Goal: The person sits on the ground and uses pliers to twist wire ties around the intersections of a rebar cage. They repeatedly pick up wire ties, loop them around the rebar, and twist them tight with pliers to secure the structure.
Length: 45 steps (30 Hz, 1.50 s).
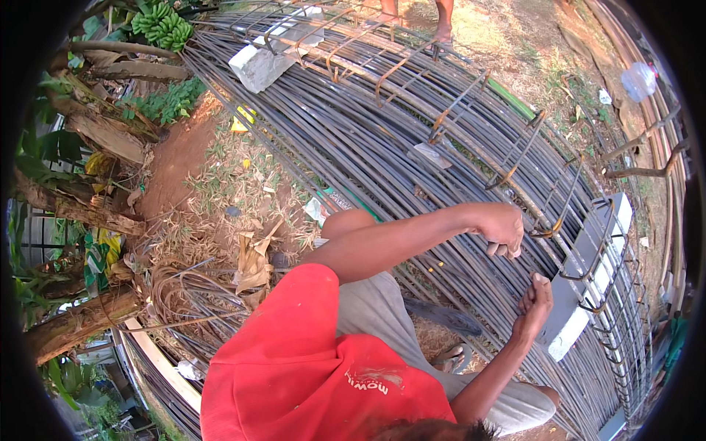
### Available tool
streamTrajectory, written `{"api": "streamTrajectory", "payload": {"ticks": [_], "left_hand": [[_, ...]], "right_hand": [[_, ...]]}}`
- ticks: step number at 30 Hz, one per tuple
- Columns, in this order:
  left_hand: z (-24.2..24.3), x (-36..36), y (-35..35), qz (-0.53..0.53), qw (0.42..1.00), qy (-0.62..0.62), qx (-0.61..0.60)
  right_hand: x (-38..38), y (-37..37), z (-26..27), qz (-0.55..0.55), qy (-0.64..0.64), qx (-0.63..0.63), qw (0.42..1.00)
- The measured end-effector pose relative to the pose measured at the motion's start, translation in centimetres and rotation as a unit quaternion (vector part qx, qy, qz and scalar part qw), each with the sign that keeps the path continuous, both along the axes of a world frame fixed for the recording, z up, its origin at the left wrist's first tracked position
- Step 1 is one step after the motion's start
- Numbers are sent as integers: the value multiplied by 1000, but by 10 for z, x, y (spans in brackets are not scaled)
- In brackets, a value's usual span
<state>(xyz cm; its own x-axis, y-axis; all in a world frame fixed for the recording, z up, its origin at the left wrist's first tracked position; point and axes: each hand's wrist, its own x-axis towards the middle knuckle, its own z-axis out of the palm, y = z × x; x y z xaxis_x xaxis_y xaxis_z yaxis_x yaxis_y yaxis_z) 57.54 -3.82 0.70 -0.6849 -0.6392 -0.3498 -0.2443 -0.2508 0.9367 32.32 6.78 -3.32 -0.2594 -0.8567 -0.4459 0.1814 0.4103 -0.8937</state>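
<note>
My left hand (pixel 499 227) is curled, fingertips downward, over a bed of long steel reinforcing bars (pixel 353 146). Below and to the right of it, my right hand (pixel 535 304) has bent fingers and a raised thumb, close to a grey-and-white block (pixel 568 333). Anything small inside either hand is hidden or too fine to see. Past both hands runs a rebar cage of long bars and bent stirrups; one rusty stirrup (pixel 554 227) stands just right of my left hand. The cage passes over that block and over another pale block (pixel 259 67) farther off.
Another person's bare feet (pixel 443 34) stand beyond the cage. Green bananas (pixel 162 26) and banana trunks (pixel 107 129) line the left side. Coiled wire (pixel 176 292) and a timber plank (pixel 168 369) lie behind me at left. A clear plastic container (pixel 638 81) and forked sticks (pixel 642 172) are at right.
</note>
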Motion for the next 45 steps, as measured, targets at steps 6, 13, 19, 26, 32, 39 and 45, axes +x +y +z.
{"api": "streamTrajectory", "payload": {"ticks": [6, 13, 19, 26, 32, 39, 45], "left_hand": [[1, 22, -14, -8, 999, 21, 49], [10, 21, -3, -66, 995, -69, -37], [33, 39, -4, 31, 939, -181, -292], [3, 76, -51, 255, 876, -225, -341], [-17, 64, -64, 139, 880, -313, -328], [-7, 59, -59, 220, 887, -263, -309], [-13, 50, -63, 246, 899, -144, -333]], "right_hand": [[-13, 23, 18, 312, 60, -53, 947], [4, 17, -13, 192, 265, -113, 938], [31, 30, -37, 166, 190, -54, 966], [108, 29, -86, 43, -18, 19, 999], [146, -18, -91, -4, -67, 20, 998], [162, -86, -59, -14, -115, -106, 988], [163, -89, -52, 14, -71, -107, 992]]}}
